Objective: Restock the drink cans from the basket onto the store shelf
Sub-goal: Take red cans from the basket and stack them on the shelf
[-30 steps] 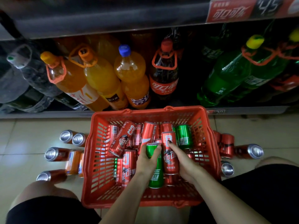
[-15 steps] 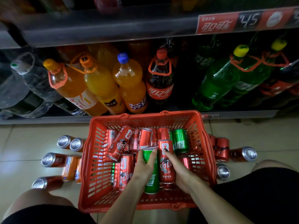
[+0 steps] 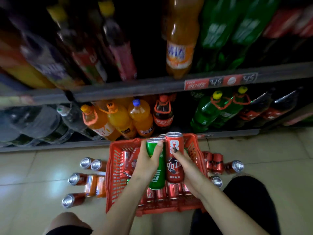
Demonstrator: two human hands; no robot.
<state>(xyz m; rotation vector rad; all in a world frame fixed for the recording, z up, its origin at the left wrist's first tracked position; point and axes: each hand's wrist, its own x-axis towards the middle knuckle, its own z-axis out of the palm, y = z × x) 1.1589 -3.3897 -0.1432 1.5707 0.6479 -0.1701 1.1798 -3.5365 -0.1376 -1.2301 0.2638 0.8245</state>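
Hands wrapped round cans, left (image 3: 147, 164) on green can (image 3: 155, 167), right (image 3: 186, 167) on red can (image 3: 174, 156), above basket rim (image 3: 108, 175).

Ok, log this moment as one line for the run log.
phase: lifting cans | left hand: grips green can | right hand: grips red can | both cans above red basket | shelf placement: not yet

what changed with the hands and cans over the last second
Both hands lifted their cans up out of the red plastic basket: the left hand holds the green drink can, the right hand the red cola can, a third can partly hidden behind. The view tilted up, showing a higher shelf. The basket and the loose cans on the floor stayed put.
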